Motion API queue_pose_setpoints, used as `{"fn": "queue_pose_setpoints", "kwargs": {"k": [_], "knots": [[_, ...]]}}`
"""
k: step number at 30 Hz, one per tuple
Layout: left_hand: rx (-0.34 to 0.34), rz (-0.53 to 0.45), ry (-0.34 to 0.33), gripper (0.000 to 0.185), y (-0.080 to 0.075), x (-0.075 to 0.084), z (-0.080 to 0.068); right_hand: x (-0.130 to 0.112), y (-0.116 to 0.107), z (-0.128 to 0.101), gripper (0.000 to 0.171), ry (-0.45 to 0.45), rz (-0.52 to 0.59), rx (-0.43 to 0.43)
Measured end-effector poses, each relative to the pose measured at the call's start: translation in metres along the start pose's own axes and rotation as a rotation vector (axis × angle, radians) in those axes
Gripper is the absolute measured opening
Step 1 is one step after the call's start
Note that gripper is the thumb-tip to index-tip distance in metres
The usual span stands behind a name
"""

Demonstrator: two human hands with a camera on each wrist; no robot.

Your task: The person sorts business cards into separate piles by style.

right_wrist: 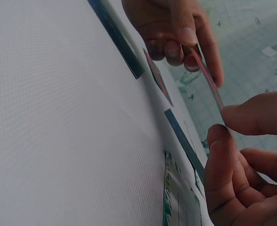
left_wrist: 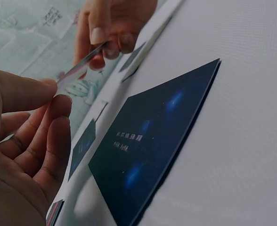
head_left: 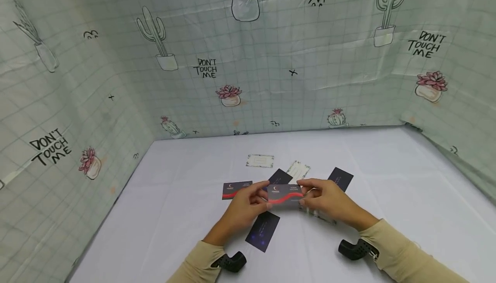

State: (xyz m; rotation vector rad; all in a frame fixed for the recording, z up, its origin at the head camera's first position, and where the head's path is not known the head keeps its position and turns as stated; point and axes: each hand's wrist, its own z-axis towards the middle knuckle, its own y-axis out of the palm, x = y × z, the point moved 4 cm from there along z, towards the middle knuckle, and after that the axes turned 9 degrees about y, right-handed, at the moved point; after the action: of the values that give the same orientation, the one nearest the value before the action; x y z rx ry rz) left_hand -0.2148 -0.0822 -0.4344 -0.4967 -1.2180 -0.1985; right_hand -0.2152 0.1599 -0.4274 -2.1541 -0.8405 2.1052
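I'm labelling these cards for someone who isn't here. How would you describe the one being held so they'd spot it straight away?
On the white table, find the scatter of cards at its middle. Just above them, the left hand and right hand pinch the ends of a grey card with a red wave. A matching card lies flat; only this one is lifted.

Grey card (head_left: 284, 194) bears a red wave; dark blue card (head_left: 263, 231) is star-speckled; backdrop (head_left: 271, 59) shows green cacti.
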Motion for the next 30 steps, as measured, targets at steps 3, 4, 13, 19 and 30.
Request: {"fn": "queue_pose_setpoints", "kwargs": {"k": [3,4,13,19,30], "knots": [[0.010,0.011,-0.002,0.058,-0.004,0.001,0.000,-0.004,0.002,0.003,0.059,-0.004,-0.009,0.003],[0.013,0.015,-0.005,0.058,-0.005,0.001,-0.001,-0.005,0.003,0.005,0.059,-0.004,-0.010,0.003],[0.016,0.040,-0.020,0.060,-0.015,0.001,0.001,-0.012,0.006,0.010,0.060,-0.033,0.011,0.013],[0.038,0.042,-0.020,0.059,-0.025,0.002,-0.001,-0.019,0.012,0.016,0.061,-0.028,0.007,0.014],[0.148,0.054,-0.020,0.057,-0.047,0.007,-0.007,-0.038,0.021,0.036,0.059,-0.030,-0.026,0.004]]}}
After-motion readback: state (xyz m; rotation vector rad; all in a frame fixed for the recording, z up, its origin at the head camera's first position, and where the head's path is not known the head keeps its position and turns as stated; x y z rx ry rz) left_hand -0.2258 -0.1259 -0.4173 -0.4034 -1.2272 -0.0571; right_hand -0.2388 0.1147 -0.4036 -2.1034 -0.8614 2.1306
